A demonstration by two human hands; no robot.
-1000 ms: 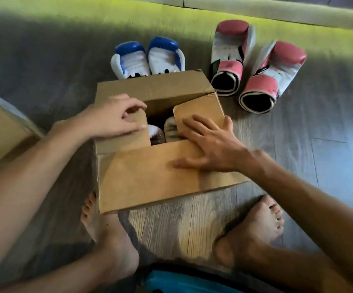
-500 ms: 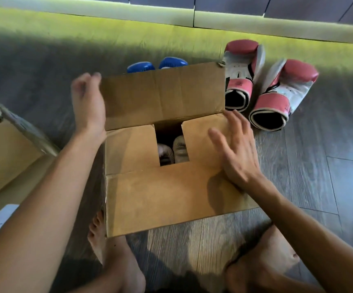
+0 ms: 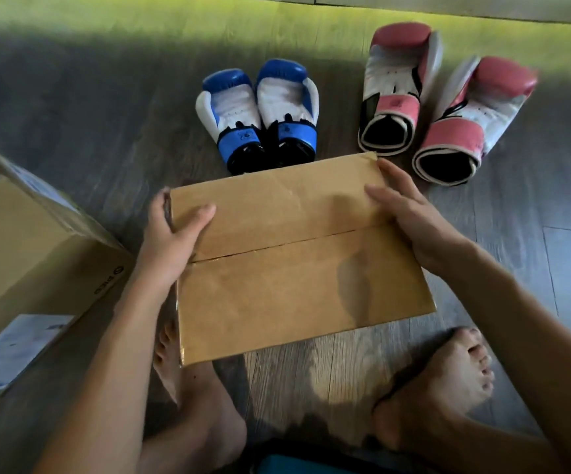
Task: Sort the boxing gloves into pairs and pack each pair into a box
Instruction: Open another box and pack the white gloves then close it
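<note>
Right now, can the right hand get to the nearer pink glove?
Probably yes. The right hand grips the closed box at its far right corner; that pink glove lies on the floor just beyond, cuff toward the hand, nothing between. It must let go first.

The middle box (image 3: pixel 304 268) is showing matt brown cardboard, lightly creased and dull. The left box (image 3: pixel 27 254) is looking like the same plain cardboard and is carrying a smooth white paper label (image 3: pixel 20 347). The blue gloves (image 3: pixel 232 107) are gleaming like smooth leather or vinyl, with white panels. The pink gloves (image 3: pixel 393 70) are looking scuffed and less shiny. The floor (image 3: pixel 72 114) is showing grey, matt wood-grain planks
</note>
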